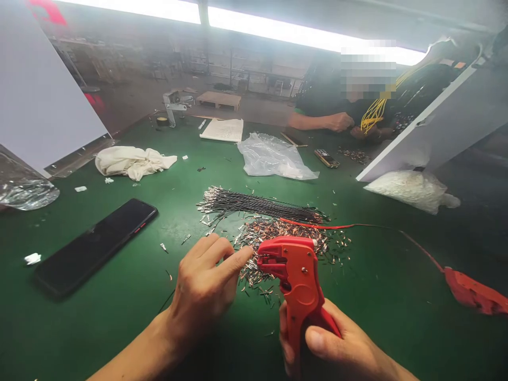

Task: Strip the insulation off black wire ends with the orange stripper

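Observation:
My right hand (341, 338) is wrapped round the handles of a red and orange wire stripper (304, 283), its jaws pointing left. My left hand (210, 275) is closed in a pinch, index fingertip right by the jaws. A thin black wire (166, 301) sticks out behind that hand, and its other end is hidden by the fingers. Beneath the jaws lies a heap of cut wire scraps (254, 275) with copper and black bits. Just beyond it, a bundle of black wires (257, 203) has metal terminals at the left ends and bare copper at the right.
A dark phone (95, 246) lies at left, with a white cloth (135, 161) behind it. Farther back are a clear plastic bag (273, 156), a notebook (222, 129) and a keypad phone (326, 158). A red strip (317, 225) crosses the scraps. Opposite, another person's hands (341, 122) are near yellow wires.

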The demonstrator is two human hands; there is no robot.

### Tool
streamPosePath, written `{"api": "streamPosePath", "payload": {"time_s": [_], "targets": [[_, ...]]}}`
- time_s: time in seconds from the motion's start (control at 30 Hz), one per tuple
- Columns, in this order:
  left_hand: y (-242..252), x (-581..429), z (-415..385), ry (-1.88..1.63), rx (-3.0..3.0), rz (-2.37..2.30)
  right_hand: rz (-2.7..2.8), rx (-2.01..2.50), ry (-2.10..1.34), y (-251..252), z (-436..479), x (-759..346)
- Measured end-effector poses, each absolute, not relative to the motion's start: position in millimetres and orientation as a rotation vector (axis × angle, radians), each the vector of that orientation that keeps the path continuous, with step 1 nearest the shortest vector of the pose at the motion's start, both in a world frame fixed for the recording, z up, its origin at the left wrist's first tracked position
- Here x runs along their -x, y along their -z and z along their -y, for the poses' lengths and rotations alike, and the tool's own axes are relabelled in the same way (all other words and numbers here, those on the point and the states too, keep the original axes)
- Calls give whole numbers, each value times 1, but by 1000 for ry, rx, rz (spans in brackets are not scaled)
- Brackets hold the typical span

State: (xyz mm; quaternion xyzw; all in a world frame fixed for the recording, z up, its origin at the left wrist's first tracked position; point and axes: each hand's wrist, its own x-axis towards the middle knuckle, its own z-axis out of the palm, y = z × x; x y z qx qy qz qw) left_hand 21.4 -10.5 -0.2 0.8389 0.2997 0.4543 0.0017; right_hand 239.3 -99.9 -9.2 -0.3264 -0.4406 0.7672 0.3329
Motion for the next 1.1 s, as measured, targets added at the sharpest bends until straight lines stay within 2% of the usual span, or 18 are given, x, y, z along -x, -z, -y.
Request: {"api": "streamPosePath", "payload": {"time_s": [0.23, 0.7, 1.1], "targets": [[-2, -23, 10, -1442, -2629, -913, 973, 1000, -2064, 16, 107, -238], [4, -23, 13, -1423, -2670, -935, 654, 1308, -1924, 5, 113, -231], [-6, -26, 22, -1447, -2541, -949, 779, 948, -2014, 10, 107, -236]]}}
